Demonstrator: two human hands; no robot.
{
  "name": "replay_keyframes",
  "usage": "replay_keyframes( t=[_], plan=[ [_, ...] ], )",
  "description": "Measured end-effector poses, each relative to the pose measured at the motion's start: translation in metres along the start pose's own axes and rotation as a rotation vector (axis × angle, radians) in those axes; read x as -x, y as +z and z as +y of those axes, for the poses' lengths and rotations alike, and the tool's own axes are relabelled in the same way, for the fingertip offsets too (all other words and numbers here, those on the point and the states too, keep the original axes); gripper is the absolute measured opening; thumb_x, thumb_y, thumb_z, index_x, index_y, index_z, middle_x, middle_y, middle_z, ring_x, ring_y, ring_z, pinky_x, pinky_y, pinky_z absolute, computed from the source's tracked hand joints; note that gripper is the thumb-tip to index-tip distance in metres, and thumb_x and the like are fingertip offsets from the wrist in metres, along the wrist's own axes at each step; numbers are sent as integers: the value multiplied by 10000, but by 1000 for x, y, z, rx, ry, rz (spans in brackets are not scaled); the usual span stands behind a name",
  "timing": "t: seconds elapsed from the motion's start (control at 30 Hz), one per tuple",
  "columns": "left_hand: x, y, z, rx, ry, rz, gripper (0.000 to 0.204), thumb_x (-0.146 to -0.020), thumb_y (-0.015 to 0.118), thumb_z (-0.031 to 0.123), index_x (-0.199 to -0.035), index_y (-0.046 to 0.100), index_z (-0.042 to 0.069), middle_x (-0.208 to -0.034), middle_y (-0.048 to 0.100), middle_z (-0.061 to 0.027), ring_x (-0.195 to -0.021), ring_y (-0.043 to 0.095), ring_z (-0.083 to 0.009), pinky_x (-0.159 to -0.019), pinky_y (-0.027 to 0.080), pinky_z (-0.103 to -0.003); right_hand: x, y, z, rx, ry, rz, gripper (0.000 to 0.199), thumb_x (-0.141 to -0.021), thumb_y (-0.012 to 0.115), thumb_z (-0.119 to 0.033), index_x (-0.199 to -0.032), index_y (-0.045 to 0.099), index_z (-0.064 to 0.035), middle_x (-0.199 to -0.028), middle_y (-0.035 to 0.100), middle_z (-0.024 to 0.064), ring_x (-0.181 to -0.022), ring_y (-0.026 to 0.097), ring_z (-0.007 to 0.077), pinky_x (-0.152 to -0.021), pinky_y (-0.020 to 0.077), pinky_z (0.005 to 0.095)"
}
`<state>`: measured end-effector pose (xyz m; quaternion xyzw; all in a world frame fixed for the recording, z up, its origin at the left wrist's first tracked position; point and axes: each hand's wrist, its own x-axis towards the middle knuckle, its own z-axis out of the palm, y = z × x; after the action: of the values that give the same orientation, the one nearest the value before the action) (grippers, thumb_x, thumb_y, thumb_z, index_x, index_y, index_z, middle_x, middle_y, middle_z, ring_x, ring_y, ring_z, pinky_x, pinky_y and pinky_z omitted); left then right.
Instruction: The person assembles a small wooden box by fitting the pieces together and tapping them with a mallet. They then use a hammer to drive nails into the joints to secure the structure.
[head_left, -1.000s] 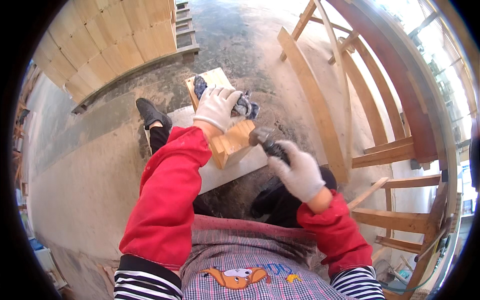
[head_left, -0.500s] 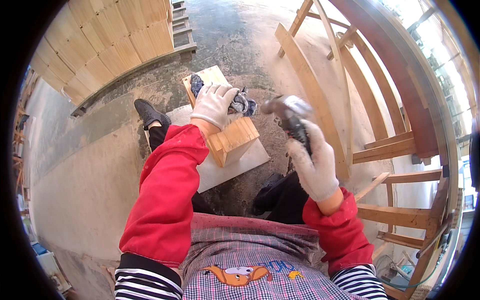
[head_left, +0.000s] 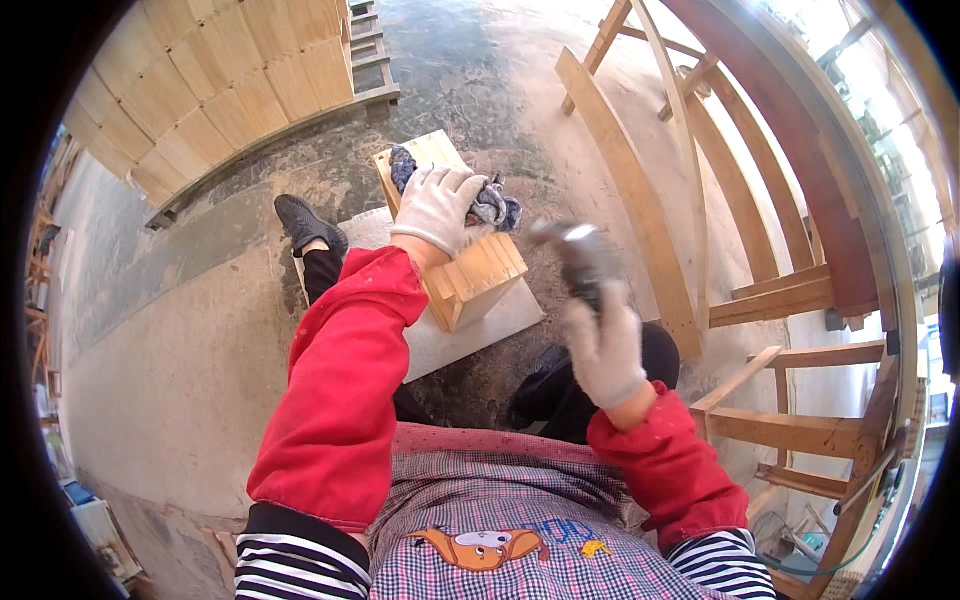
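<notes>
In the head view, the pale wooden piece (head_left: 480, 272) lies on a whitish sheet (head_left: 478, 338) on the floor, between the person's feet, its middle covered. Over that middle is a bunched dark patterned cloth (head_left: 493, 207), poking out on both sides of the gloved left hand (head_left: 438, 208). The left fingers bend over the cloth and the wooden piece; how tightly they close cannot be told, as their undersides are hidden.

Right of the wooden piece's near end, the gloved right hand (head_left: 605, 352) has its fingers wrapped round the handle of a hammer (head_left: 586, 256). Its head is blurred and stands apart from the wood.

A second ago the hammer head was right at the wooden piece's near end; now there is a gap between them. The left hand and cloth have kept their place on the wood. I judge this to be mid-swing, with no blow landing at this instant and the wooden piece steadied by the left hand.

Beyond the wooden piece, to its left, stand stacked wooden panels (head_left: 225, 85); to its right leans a long plank (head_left: 622, 180).
</notes>
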<state>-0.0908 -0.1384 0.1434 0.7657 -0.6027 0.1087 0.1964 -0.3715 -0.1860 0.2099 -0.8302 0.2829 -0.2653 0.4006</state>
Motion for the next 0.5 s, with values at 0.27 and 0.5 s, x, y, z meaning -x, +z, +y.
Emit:
replay_keyframes(
  t=[0.27,0.5],
  plan=[
    [6,-4,-7,20,10,14,655,-762,786,388,-1316,590,100,-1239,612,-111,-1220,548,-317,-1085,370,-455,-26,-20,-41,55,-3,-61,437,-951,652,-221,-1319,512,-32,-959,668,247,-867,687,412,-797,542,406],
    [-1,-3,-2,7,13,35,632,-772,765,385,-1309,591,100,-1230,614,-112,-1215,553,-318,-1083,371,-452,-13,-1,5,174,134,-252,415,-922,651,-174,-1281,511,-21,-885,661,256,-873,691,428,-768,537,440]
  ],
)
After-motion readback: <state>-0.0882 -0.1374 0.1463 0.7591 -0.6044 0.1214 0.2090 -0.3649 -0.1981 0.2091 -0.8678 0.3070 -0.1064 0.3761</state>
